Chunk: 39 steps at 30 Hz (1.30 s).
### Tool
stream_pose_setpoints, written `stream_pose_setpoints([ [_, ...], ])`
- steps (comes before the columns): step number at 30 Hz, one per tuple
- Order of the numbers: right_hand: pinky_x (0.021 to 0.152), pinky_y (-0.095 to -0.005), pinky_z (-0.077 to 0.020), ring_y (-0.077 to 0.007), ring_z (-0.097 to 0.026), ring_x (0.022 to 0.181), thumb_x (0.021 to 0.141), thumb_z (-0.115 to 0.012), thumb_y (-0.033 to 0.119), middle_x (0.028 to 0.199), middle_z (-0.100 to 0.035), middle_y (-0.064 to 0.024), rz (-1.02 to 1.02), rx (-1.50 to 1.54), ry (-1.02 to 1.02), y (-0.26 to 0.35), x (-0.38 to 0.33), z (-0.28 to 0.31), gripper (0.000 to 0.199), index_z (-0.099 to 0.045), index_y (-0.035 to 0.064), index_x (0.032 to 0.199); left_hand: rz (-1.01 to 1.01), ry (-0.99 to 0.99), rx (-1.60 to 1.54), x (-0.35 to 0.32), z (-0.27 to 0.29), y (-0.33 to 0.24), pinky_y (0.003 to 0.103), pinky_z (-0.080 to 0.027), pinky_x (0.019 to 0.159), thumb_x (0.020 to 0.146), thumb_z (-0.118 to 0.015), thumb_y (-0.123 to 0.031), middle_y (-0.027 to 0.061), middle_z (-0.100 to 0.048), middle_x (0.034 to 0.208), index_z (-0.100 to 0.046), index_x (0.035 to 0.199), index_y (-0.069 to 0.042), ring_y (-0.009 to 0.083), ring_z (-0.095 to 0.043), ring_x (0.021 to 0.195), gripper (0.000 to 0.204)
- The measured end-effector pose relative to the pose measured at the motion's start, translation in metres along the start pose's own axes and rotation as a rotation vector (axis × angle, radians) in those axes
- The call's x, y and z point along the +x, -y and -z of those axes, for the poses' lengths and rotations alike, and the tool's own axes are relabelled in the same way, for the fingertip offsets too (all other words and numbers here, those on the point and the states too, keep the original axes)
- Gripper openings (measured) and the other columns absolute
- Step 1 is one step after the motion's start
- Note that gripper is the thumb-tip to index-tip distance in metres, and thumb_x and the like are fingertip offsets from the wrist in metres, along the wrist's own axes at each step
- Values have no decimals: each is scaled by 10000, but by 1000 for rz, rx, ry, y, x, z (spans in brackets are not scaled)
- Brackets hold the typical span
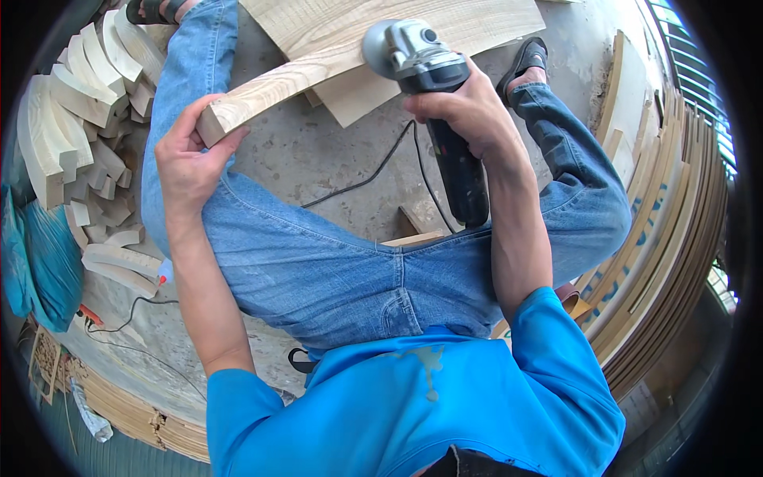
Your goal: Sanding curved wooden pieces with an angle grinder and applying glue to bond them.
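A curved, pale wooden piece (278,83) with visible grain slants up from my left toward the middle. My left hand (195,151) pinches its near end, thumb beneath and fingers over the top. In my right hand (473,111) is an angle grinder (457,171), gripped round the body just behind its metal head. The grinder's round disc (381,49) is blurred and meets the far end of the wooden piece, so that end is partly hidden. Under and beyond the piece lies a broad wooden board (469,24).
Several curved wooden pieces (87,75) are heaped at the left, beside a blue plastic bag (52,262). A black cord (358,187) crosses the concrete floor between my legs. Long wooden strips (668,238) are stacked at the right. A red-handled tool (91,315) lies lower left.
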State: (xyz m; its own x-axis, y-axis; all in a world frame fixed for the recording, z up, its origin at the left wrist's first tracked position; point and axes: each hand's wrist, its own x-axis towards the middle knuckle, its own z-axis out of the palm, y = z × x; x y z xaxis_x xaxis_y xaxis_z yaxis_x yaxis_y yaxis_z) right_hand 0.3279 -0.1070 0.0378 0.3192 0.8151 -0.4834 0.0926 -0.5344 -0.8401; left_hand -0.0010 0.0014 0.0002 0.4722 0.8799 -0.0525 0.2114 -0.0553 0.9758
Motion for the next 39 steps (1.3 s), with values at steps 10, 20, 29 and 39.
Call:
stream_pose_setpoints([
  [10, 503, -295, -502, -143, -614, 596, 673, -837, 80, 737, -633, -72, -15, 6, -181, -18, 16, 42, 471, -560, -17, 1042, 27, -24, -8, 0, -1, -3, 221, -557, 734, 795, -773, 82, 79, -712, 1064, -629, 1221, 18, 98, -672, 910, 455],
  [20, 858, -298, -508, -182, -635, 913, 571, -884, 168, 1023, -660, -84, 109, 100, 298, 15, -14, -19, 786, -553, -22, 1258, -43, -47, 28, 4, -3, 0, 251, -568, 769, 793, -788, 58, 65, -707, 1039, -631, 1214, 10, 112, -673, 910, 452],
  [29, 1017, -304, -434, -172, -591, 1105, 613, -897, 142, 1168, -649, -71, 212, 180, 534, 45, -22, -66, 884, -494, -15, 1384, -81, -40, 43, 2, 1, 4, 257, -572, 804, 752, -768, 86, 51, -711, 1044, -645, 1210, 22, 110, -674, 942, 479],
  [39, 881, -299, -517, -188, -648, 945, 596, -860, 140, 1037, -673, -102, 182, 89, 402, 34, -14, -59, 807, -529, -32, 1311, -58, -28, 51, 3, -4, 0, 257, -579, 776, 759, -791, 64, 61, -723, 1020, -665, 1182, 1, 110, -684, 917, 446],
])
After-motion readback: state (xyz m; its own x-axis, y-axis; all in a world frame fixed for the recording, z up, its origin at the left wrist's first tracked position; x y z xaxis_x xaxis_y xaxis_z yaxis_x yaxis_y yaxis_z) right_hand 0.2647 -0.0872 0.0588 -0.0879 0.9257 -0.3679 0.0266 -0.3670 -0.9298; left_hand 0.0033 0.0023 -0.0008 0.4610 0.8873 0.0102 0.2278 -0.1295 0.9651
